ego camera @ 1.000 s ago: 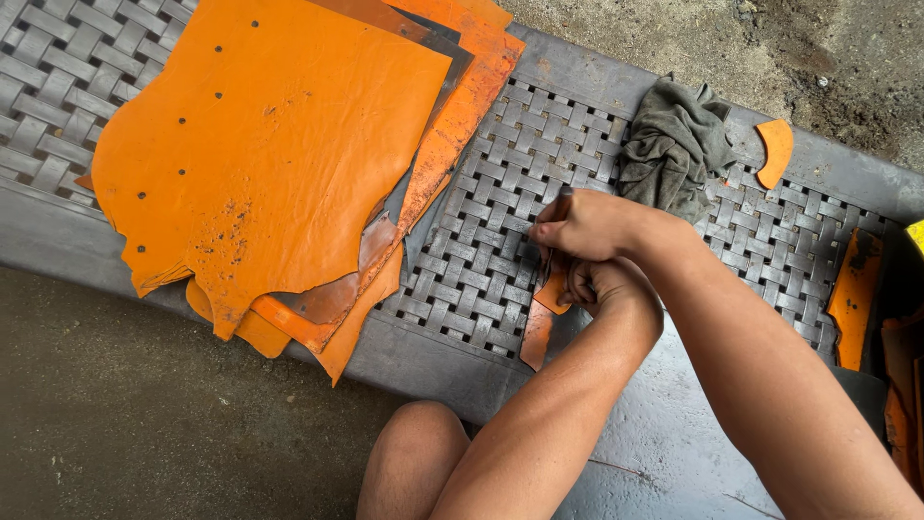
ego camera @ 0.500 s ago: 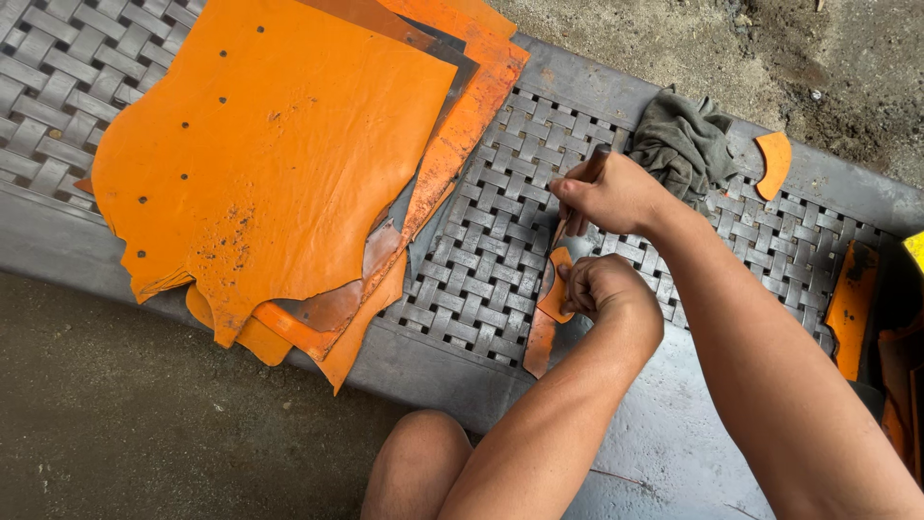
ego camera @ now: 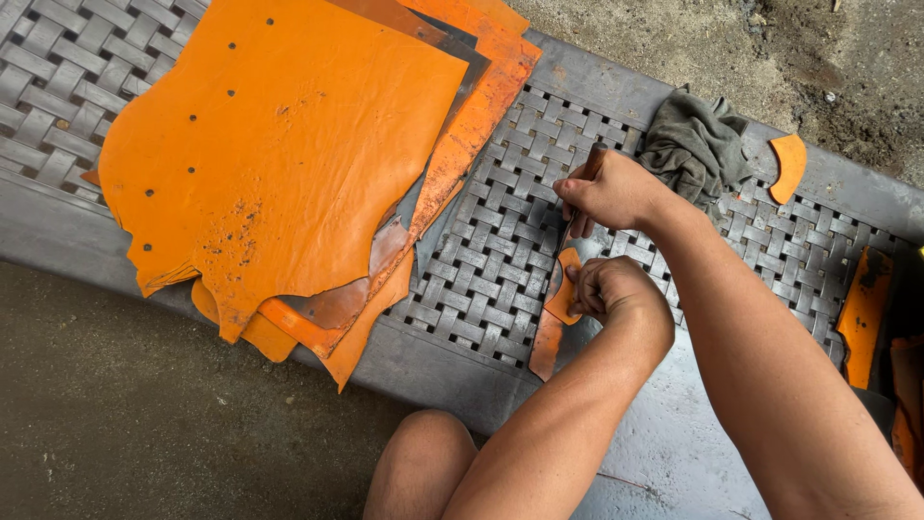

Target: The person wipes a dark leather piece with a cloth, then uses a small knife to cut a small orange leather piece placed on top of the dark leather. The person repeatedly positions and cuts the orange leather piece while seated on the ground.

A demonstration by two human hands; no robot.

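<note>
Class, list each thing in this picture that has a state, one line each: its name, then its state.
left hand: closed, pressing the small leather piece down
right hand: closed around the knife handle
knife: gripped, tilted, blade end hidden
small leather piece: flat, pinned, curved
leather strip: flat on the bench
leather sheets: stacked, overlapping
grey cloth: crumpled
</note>
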